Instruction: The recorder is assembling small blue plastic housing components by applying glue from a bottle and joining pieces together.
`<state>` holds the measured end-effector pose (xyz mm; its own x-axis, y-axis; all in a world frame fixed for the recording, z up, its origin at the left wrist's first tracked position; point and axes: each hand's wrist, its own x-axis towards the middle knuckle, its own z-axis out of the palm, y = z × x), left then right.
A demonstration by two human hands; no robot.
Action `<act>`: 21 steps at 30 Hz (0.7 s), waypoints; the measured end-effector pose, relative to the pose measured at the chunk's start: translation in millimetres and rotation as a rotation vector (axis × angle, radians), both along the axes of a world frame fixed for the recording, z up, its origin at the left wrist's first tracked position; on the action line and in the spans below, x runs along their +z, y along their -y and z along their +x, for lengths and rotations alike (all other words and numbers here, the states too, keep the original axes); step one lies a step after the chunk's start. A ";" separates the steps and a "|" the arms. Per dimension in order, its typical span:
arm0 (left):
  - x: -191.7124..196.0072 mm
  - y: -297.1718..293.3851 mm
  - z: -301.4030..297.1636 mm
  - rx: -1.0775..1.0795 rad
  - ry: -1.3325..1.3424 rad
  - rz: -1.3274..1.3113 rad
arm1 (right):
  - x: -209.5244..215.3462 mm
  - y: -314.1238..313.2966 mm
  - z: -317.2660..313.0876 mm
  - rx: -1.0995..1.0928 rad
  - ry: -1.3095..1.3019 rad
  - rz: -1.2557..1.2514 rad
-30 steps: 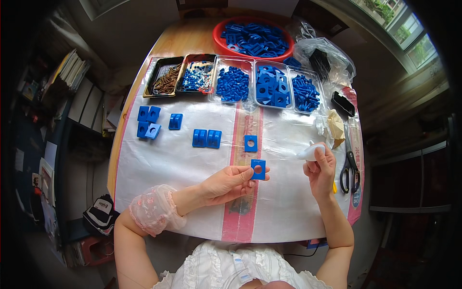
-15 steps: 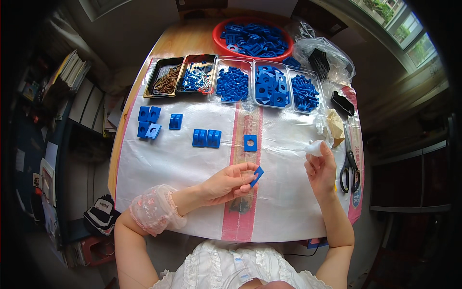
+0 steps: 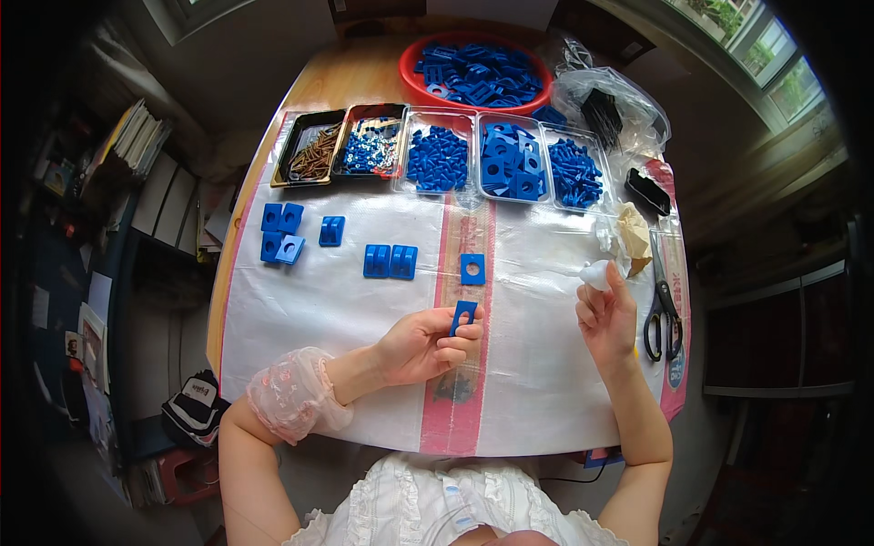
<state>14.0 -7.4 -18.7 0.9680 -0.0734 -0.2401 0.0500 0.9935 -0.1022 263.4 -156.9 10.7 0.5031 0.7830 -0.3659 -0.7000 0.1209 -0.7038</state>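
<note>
My left hand (image 3: 423, 346) pinches a blue plastic plate with a round hole (image 3: 462, 318) by its edge, standing upright above the table. Just beyond it, a matching blue plate (image 3: 472, 269) lies flat with its hole facing up. To the right, my raised right hand (image 3: 607, 318) grips a small white rounded object with a narrow tip (image 3: 595, 275), partly hidden by the fingers. Further left sit two ridged blue pieces (image 3: 391, 262) side by side, one more ridged piece (image 3: 332, 230), and a cluster of blue pieces with holes (image 3: 282, 233).
Along the back stand trays of brown screws (image 3: 315, 153), small metal parts (image 3: 371, 146), blue pegs (image 3: 438, 158), blue plates (image 3: 512, 162) and more blue parts (image 3: 577, 173). Behind them is a red basin (image 3: 410, 82). At right lie scissors (image 3: 665, 318) and crumpled tan paper (image 3: 635, 237).
My left hand has drawn slightly left and turned the blue plate more upright, so its hole shows. The right hand has barely moved, still gripping the white object.
</note>
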 end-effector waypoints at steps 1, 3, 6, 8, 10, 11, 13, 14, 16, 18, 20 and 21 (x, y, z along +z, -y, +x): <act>-2.0 -0.2 0.0 -0.008 0.019 -0.004 | -0.4 0.1 0.2 0.000 0.001 0.000; -2.4 0.2 0.4 -0.010 0.023 0.148 | -0.8 0.4 1.1 -0.002 0.003 0.000; 6.4 3.8 1.5 -0.012 -0.033 0.526 | -1.4 0.3 1.4 -0.006 0.003 -0.003; 15.6 5.7 3.4 -0.041 -0.086 0.662 | -1.1 0.3 1.5 -0.004 0.003 -0.003; 10.7 6.5 3.1 -0.032 -0.038 0.700 | -0.9 0.1 1.5 -0.002 0.002 -0.004; 9.3 6.9 3.1 -0.029 -0.015 0.719 | -1.5 0.1 1.6 -0.003 0.000 -0.006; 11.4 7.9 3.5 0.002 -0.033 0.728 | -1.7 -0.2 1.4 -0.002 0.002 -0.009; 12.2 8.0 3.8 0.017 -0.041 0.732 | -1.3 -0.5 1.1 -0.003 0.007 -0.011; 9.8 7.8 4.3 0.022 -0.048 0.716 | -1.2 -0.6 1.0 -0.004 0.011 -0.012; 8.5 7.3 3.4 0.019 -0.062 0.715 | -1.6 -0.9 1.1 -0.003 0.008 -0.010; 7.3 6.4 1.7 0.005 -0.077 0.726 | -2.2 -0.9 1.4 0.001 0.008 -0.011; 6.2 7.0 1.5 0.009 -0.089 0.725 | -2.3 -0.8 1.5 0.002 0.009 -0.012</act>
<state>15.4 -14.4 -12.5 0.9424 0.1420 -0.3029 0.0633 0.8134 0.5783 264.9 -156.1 8.4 0.5045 0.7797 -0.3709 -0.6942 0.1109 -0.7112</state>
